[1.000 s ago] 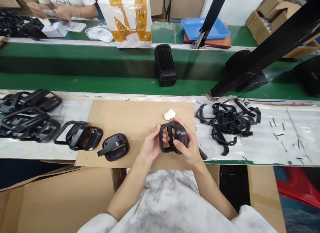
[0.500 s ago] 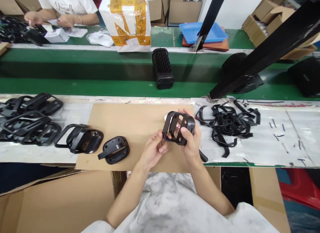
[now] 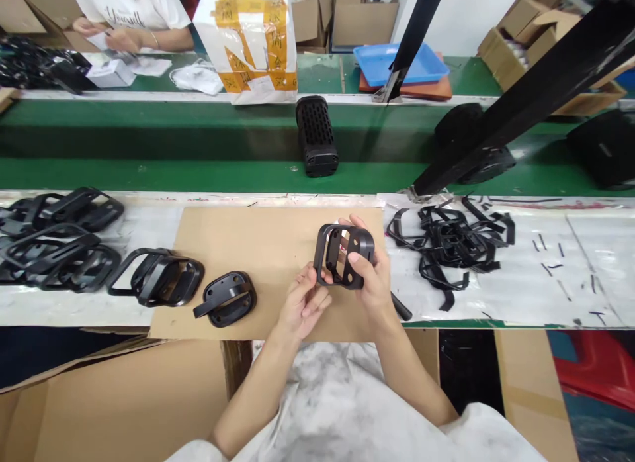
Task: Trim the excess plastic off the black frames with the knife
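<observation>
A black plastic frame part with a handle-like loop [image 3: 353, 284] is held above the cardboard sheet [image 3: 278, 237]. My right hand [image 3: 373, 277] grips its right side, thumb on the front face and fingers behind. At its lower left edge, my left hand [image 3: 303, 303] pinches the loop between thumb and fingers. On the cardboard to the left lies a similar black part [image 3: 229, 299] with its loop upward. Further left sit more of these parts [image 3: 171, 278], partly on the sheet. A dark rod-like thing [image 3: 401, 307] lies just right of my right wrist, partly hidden.
A pile of thin black strips [image 3: 449, 240] lies on the right. Black frame parts [image 3: 59, 240] are heaped at far left. A black perforated case [image 3: 317, 136] stands on the green conveyor [image 3: 223, 174]. A slanted black post [image 3: 496, 124] crosses the right. Opposite, a co-worker [image 3: 131, 18] handles something small.
Both my hands and the black frame part have shifted slightly left, and the part has turned a little. The co-worker's hands have moved closer together.
</observation>
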Demonstrator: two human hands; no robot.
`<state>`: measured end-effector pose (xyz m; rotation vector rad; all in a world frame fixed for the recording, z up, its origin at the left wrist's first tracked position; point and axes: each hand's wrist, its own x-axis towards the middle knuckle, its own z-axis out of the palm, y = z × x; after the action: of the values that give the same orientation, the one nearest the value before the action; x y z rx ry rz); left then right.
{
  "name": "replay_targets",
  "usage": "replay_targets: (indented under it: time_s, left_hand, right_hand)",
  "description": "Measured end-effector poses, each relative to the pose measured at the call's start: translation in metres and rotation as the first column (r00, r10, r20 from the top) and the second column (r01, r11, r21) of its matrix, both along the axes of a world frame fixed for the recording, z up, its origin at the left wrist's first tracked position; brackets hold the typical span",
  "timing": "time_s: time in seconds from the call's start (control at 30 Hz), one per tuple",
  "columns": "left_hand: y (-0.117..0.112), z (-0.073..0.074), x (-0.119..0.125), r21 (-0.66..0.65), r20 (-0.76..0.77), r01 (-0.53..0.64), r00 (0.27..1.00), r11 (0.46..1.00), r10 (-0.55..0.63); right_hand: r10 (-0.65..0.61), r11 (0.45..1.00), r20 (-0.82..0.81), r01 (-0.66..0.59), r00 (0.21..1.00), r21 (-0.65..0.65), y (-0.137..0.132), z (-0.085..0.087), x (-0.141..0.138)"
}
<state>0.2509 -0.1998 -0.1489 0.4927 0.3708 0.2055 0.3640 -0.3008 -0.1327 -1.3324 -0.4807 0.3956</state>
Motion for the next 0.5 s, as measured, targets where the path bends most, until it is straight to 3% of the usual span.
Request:
replay_targets:
  time_s: [0.1,0.17,0.27,0.37,0.4,0.43,0.47,0.5]
  left_hand:
    - [0.012,0.001,0.000,0.235,-0.073,0.034,0.997,0.971,-0.017]
    - [0.020,0.005,0.003,0.360,-0.121,0.015,0.992,0.933,0.031]
    - [0.029,0.015,0.009,0.356,-0.133,-0.019,0.989,0.934,0.070]
    - [0.032,0.026,0.011,0.388,-0.120,-0.024,0.990,0.921,0.076]
    - [0.031,0.029,0.010,0.484,-0.101,-0.037,0.990,0.874,0.098]
    - [0.031,0.032,0.009,0.616,-0.056,-0.063,0.991,0.785,0.124]
    - [0.030,0.034,0.007,0.756,0.019,-0.104,0.990,0.646,0.138]
    - [0.030,0.036,0.006,0.869,0.112,-0.158,0.986,0.469,0.124]
  right_hand:
    - [0.062,0.997,0.133,-0.056,0.989,-0.046,-0.004,0.006,0.006]
    - [0.119,0.990,0.245,-0.096,0.962,-0.104,-0.007,0.010,0.005]
    - [0.237,0.962,0.412,-0.154,0.880,-0.226,-0.011,0.012,-0.002]
    - [0.294,0.942,0.444,-0.177,0.846,-0.286,-0.015,0.010,-0.008]
    - [0.302,0.942,0.406,-0.206,0.862,-0.264,-0.016,0.009,-0.009]
    - [0.315,0.943,0.343,-0.250,0.885,-0.220,-0.018,0.008,-0.009]
    - [0.334,0.940,0.263,-0.302,0.905,-0.156,-0.020,0.006,-0.009]
    - [0.356,0.935,0.178,-0.346,0.918,-0.084,-0.021,0.004,-0.008]
